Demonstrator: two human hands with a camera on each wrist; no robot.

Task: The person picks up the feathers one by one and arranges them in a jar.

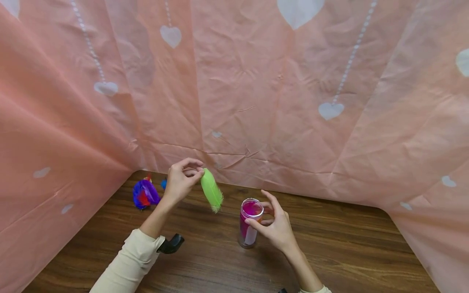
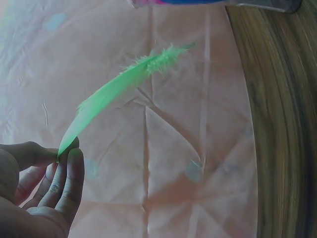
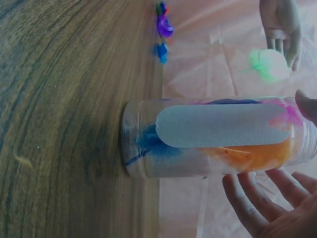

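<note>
A bright green feather (image 1: 211,190) is pinched by its tip between the thumb and fingers of my left hand (image 1: 180,179), held above the table. In the left wrist view the feather (image 2: 114,94) slants up from the fingertips, its fluffy end away from the hand. My right hand (image 1: 276,228) holds a clear plastic jar (image 1: 247,234) near its open rim, thumb on one side and fingers on the other. The jar stands upright on the table. In the right wrist view, blue, orange and pink feathers show inside the jar (image 3: 223,126) behind a pale label.
Purple, blue and red feathers (image 1: 144,194) lie at the table's back left, with a small blue one (image 1: 163,184) beside them. The brown wooden table (image 1: 329,244) meets a pink cloth (image 1: 256,101) with white hearts at its back and sides.
</note>
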